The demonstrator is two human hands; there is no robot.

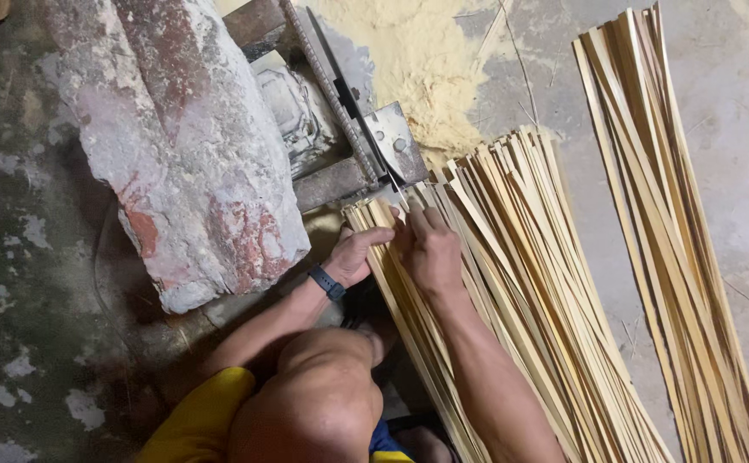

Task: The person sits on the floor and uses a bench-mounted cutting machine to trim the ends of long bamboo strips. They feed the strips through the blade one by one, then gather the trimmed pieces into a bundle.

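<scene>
No packages, labels, signs or screens anywhere in frame; only unmarked, bare surfaces from upper left to lower right, nothing printed visible

Pale split-bamboo strip bundle runs off bottom edge; second bundle cut top and bottom. Right hand hides the strip ends it grips; fingertips unclear.

A large rough stone slab, grey with red patches, lies on the mottled concrete floor. Just beside the slab's right edge sits a dusty metal machine part. Beyond that, farther right of the slab, spreads a heap of pale sawdust. Well apart from the slab, at the far right, lies a separate bundle of bamboo strips.
</scene>
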